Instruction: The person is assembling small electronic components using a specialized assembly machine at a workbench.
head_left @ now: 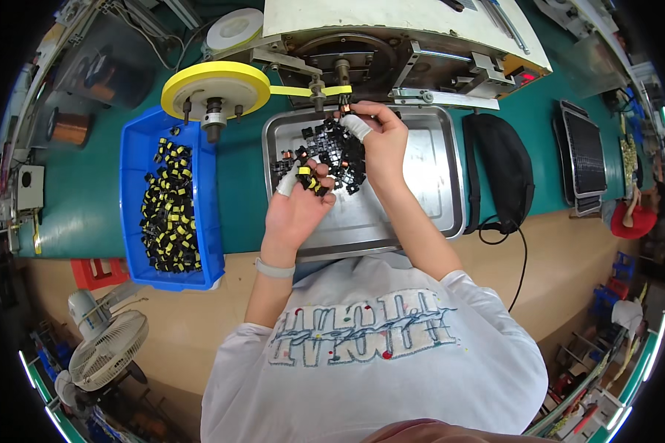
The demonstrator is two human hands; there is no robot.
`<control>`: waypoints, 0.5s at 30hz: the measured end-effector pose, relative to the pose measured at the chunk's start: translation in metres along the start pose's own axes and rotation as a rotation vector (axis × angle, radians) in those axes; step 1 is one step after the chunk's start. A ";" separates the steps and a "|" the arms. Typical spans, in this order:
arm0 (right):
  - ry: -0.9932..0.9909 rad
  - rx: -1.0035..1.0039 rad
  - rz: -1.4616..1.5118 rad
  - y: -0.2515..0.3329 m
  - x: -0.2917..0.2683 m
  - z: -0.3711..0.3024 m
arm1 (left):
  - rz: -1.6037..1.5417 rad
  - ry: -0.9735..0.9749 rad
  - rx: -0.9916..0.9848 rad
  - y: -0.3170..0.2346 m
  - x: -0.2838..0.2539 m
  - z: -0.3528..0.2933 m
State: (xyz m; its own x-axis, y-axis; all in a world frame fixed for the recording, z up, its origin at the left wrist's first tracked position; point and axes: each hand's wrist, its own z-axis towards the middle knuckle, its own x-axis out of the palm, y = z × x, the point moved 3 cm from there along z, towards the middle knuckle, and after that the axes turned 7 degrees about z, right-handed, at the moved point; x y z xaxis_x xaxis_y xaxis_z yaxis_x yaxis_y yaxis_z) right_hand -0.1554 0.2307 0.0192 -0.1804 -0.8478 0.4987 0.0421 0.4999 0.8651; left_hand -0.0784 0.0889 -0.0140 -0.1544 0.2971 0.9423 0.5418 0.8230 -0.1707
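My right hand [383,142] pinches a small black coil bobbin [346,104] with copper winding, at the end of a yellow tape strip [292,91] below the machine. The strip runs from a yellow tape roll [216,80] on the left. In my left hand [295,213], palm up with curled fingers, lie several black bobbins wrapped in yellow tape [312,179]. White wrapping covers a finger on each hand. Between the hands, a pile of black bobbins [338,148], some showing copper, fills part of a metal tray [421,166].
Left of the tray, a blue bin [131,199] holds many yellow-taped bobbins [171,214]. A white bench machine [414,18] stands behind the tray. To the right lie a black pouch [501,170] and stacked black trays [585,151]. A fan [111,347] stands at lower left.
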 end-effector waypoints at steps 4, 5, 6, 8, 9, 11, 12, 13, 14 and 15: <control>0.001 -0.066 -0.027 -0.012 -0.004 0.014 | 0.009 0.007 0.003 0.003 -0.002 0.002; -0.005 -0.071 -0.027 -0.013 -0.004 0.016 | 0.003 0.019 -0.002 0.003 -0.004 0.003; -0.004 -0.071 -0.027 -0.011 -0.005 0.016 | -0.004 0.030 -0.005 0.003 -0.004 0.003; 0.074 0.077 -0.020 -0.008 -0.007 0.016 | 0.005 -0.017 0.001 0.001 -0.002 0.002; 0.075 0.077 -0.017 -0.005 -0.010 0.016 | 0.016 -0.066 0.008 0.000 -0.001 0.000; 0.179 0.097 -0.180 0.000 -0.015 0.015 | 0.004 -0.055 0.021 -0.003 0.005 -0.002; 0.189 0.070 -0.341 -0.004 -0.028 0.016 | -0.009 -0.040 0.031 -0.004 0.007 -0.001; 0.191 0.070 -0.339 -0.005 -0.040 0.017 | -0.007 -0.040 0.033 -0.006 0.000 0.000; 0.103 0.083 -0.521 -0.004 -0.056 0.018 | -0.093 0.135 -0.012 -0.007 -0.008 0.002; 0.009 0.097 -0.704 -0.004 -0.072 0.020 | -0.181 0.310 -0.062 -0.009 -0.011 0.005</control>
State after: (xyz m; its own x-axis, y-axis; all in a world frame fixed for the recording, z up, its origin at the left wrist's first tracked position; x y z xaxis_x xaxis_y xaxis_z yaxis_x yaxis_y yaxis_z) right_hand -0.1621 0.2929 -0.0214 -0.1249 -0.9764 -0.1760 -0.1693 -0.1538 0.9735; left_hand -0.0857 0.0805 -0.0241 0.0005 -0.0200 0.9998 0.5791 0.8151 0.0160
